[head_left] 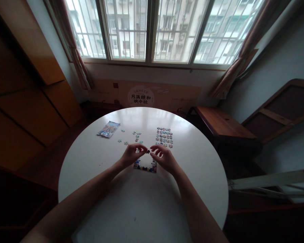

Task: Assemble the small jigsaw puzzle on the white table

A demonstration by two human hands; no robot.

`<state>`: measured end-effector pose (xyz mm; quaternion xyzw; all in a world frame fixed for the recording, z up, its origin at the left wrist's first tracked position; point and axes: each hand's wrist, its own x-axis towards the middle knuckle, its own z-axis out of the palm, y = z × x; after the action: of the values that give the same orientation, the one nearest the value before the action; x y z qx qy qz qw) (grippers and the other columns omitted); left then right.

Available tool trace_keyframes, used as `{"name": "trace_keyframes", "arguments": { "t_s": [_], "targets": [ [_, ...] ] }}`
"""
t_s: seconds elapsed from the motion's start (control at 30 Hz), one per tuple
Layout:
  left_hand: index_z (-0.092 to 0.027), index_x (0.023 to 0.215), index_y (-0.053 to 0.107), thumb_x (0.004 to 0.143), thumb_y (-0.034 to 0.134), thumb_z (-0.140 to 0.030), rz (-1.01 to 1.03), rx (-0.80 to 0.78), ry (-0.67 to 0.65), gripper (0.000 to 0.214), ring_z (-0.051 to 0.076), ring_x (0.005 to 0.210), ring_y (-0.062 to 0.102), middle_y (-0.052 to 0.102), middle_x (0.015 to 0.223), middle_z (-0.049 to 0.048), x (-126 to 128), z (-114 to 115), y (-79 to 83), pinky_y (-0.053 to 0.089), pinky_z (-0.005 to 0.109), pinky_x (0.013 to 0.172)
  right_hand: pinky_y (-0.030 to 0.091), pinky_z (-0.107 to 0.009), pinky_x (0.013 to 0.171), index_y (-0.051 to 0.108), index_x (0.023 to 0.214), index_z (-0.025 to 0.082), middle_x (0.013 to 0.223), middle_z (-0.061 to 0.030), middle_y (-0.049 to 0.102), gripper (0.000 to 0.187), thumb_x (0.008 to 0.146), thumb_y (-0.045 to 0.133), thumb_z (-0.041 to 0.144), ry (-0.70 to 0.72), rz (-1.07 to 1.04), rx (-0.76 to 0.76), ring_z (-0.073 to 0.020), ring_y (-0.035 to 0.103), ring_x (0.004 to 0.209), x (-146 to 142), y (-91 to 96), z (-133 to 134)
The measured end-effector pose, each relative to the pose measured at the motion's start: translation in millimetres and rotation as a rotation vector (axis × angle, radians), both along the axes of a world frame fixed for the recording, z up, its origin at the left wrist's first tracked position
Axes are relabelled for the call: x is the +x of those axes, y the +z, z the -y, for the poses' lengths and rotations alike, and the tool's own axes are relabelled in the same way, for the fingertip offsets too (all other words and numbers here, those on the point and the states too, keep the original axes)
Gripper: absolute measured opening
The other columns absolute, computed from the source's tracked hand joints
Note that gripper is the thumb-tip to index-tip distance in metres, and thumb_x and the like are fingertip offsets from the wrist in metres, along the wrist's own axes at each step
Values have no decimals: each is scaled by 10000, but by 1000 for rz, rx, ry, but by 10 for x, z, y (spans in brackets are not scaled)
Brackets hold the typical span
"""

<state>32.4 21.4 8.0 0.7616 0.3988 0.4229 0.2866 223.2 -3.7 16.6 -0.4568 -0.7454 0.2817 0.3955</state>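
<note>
One puzzle piece point(148, 151) — between left fingers point(142, 148), right fingers point(153, 149)

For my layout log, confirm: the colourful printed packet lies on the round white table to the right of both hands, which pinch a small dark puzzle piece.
Wrong: in the head view the colourful printed packet lies on the round white table left of the left hand and right hand, which pinch the small dark puzzle piece.

On the table point(192, 189), the left hand point(131, 156) and right hand point(165, 159) meet above the part-built puzzle point(145, 166), with what seems a piece point(148, 151) pinched between them. Behind lie sorted pieces point(164, 136) to the right, a packet point(108, 129) far left.
</note>
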Motion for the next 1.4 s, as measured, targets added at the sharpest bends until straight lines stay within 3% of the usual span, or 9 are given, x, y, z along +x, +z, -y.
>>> {"name": "trace_keyframes", "arguments": {
  "t_s": [0.37, 0.67, 1.03, 1.4],
  "targets": [
    [-152, 759, 665, 787, 630, -306, -28, 24, -23, 160, 93, 580, 540, 653, 680, 18, 53, 43, -20, 401, 197, 519, 446, -224, 600, 614, 808, 173, 718, -5, 633, 68, 788, 562, 212, 10, -1, -22, -110, 579, 653, -16, -36, -6],
    [-251, 919, 712, 840, 554, -303, -499, 323, -143, 184, 99, 564, 584, 684, 687, 13, 23, 89, -128, 409, 202, 561, 464, -245, 610, 606, 726, 172, 696, -20, 658, 60, 746, 570, 215, -214, 65, -147, -136, 615, 627, 90, -101, -88],
    [-324, 1093, 659, 858, 541, -335, -590, 320, -251, 263, 105, 590, 616, 708, 746, 6, 28, 103, -118, 396, 193, 563, 469, -241, 628, 634, 787, 167, 726, -31, 675, 94, 737, 558, 190, -201, 63, -174, -133, 619, 642, 104, -147, -116],
    [-329, 1028, 692, 831, 560, -331, -598, 296, -217, 237, 112, 587, 606, 693, 714, 2, 54, 131, -113, 384, 197, 555, 438, -242, 632, 670, 760, 179, 728, -25, 683, 110, 724, 568, 197, -224, 156, -123, -140, 599, 660, 105, -176, -124]
  ]
}}
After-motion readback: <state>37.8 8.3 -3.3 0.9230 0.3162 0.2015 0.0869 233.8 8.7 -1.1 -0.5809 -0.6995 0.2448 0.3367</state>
